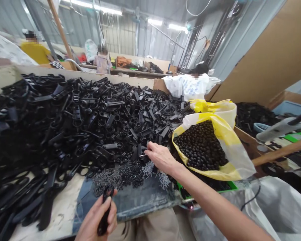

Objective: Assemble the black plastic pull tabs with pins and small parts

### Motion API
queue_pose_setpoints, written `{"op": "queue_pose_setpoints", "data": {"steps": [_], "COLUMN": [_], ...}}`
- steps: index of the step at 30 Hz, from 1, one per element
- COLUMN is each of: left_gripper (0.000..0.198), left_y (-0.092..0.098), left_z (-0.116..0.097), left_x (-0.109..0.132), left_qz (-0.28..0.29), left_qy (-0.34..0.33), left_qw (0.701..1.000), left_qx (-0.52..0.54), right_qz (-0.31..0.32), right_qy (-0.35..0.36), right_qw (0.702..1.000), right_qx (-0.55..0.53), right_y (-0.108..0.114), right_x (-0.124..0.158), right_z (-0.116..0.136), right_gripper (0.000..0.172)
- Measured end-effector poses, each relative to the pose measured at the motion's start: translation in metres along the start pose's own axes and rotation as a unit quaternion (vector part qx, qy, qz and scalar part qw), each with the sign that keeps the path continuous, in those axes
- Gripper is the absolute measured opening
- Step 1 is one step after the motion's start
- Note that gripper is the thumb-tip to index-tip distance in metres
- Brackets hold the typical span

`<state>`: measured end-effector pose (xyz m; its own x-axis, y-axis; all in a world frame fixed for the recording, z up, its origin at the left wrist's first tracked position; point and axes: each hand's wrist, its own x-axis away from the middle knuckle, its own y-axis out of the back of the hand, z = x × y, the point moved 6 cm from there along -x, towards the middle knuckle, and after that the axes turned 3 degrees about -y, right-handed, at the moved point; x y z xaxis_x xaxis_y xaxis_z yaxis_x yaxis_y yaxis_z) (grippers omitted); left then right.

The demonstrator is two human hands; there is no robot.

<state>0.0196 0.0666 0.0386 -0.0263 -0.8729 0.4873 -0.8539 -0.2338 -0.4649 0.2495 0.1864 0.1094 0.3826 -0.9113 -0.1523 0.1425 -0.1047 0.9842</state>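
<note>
Left hand [96, 219] closed around a long black plastic part [105, 211], held just above the bench [62, 214]. Right hand [160, 157] extended at the edge of a heap of black moulded plastic parts [90, 113]; grip not determinable. Small dark pieces [122, 175] lay just below it; a yellow-edged bag of black beads [230, 150] lay just to its right

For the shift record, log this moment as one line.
left hand: grips black plastic part | right hand: at black plastic pile
</note>
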Motion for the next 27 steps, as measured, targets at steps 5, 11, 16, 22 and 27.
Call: {"op": "queue_pose_setpoints", "data": {"steps": [5,11,16,22,27], "left_gripper": [0.055,0.044,0.035,0.030,0.028], "left_y": [0.008,0.010,0.002,0.005,0.005], "left_z": [-0.011,-0.018,-0.013,-0.009,-0.009], "left_x": [-0.003,-0.004,-0.002,0.006,0.012], "left_qz": [-0.004,-0.008,-0.005,-0.062,-0.125], "left_qy": [-0.017,-0.046,-0.028,-0.005,0.005], "left_qw": [1.000,0.999,0.995,0.984,0.974], "left_qx": [-0.024,0.007,0.096,0.165,0.190], "right_qz": [-0.017,-0.071,-0.003,-0.011,-0.036], "right_qy": [0.041,-0.008,-0.128,-0.189,-0.201], "right_qw": [0.999,0.911,0.772,0.714,0.717], "right_qx": [-0.023,-0.407,-0.622,-0.674,-0.667], "right_y": [0.010,0.001,-0.054,-0.070,-0.065], "right_x": [-0.002,0.045,0.074,0.069,0.068], "right_z": [-0.005,0.061,0.131,0.146,0.149], "right_gripper": [0.021,0.027,0.033,0.042,0.039]}}
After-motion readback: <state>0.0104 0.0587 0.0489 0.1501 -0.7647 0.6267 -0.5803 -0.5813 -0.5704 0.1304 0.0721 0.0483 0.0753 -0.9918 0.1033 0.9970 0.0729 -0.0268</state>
